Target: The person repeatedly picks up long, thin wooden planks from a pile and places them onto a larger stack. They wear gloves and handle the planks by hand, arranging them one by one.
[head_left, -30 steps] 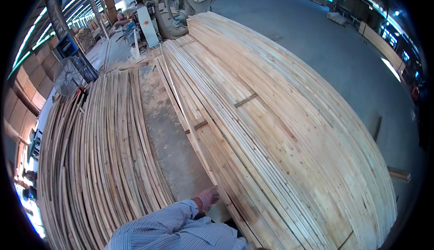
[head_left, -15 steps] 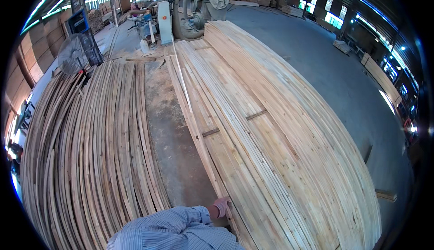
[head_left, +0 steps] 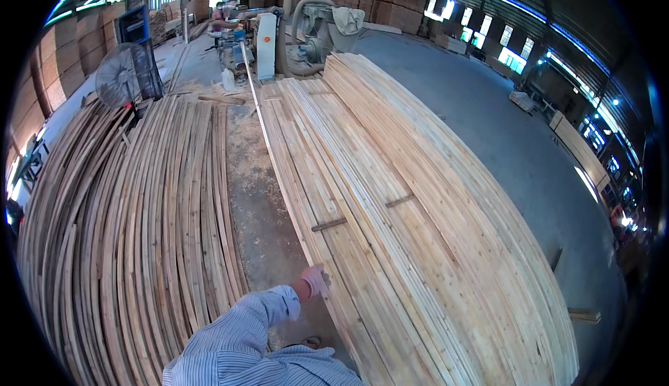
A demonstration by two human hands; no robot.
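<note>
Head view: left hand (head_left: 316,281) outstretched, at left edge of pale boards (head_left: 425,246)

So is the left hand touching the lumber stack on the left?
Apart: the head view shows a strip of floor between the left hand and that lumber stack.

Pale planks (head_left: 425,246) right of darker strips (head_left: 157,225)

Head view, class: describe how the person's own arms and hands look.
The left sleeve is long and loose, with fine blue and white stripes, ending short of the wrist. The left hand seems gloved, but is too small to be certain. The right hand is not in view.
</note>
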